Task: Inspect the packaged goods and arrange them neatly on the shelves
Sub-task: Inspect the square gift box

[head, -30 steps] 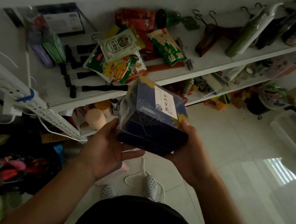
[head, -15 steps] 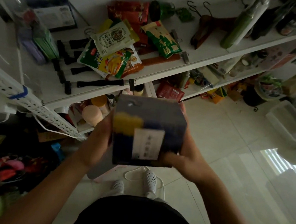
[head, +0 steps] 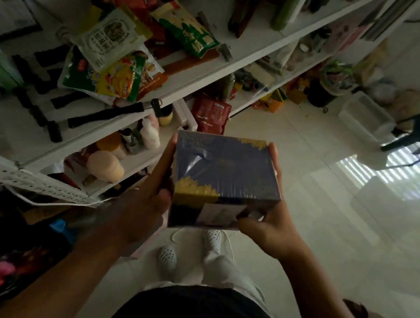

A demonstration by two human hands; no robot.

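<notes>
Blue box (head: 225, 177) was gripped from both sides, left hand (head: 150, 193) and right hand (head: 264, 224) curled round its edges, top face up, likely for inspection

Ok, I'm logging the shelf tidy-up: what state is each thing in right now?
Blue box: film-wrapped, closed, held off the shelves between both hands.
Left hand: grips the box's left side.
Right hand: grips its near right corner.
Snack packets: lying in an overlapping heap on the upper shelf.
Red pouch: standing by the lower shelf.
</notes>
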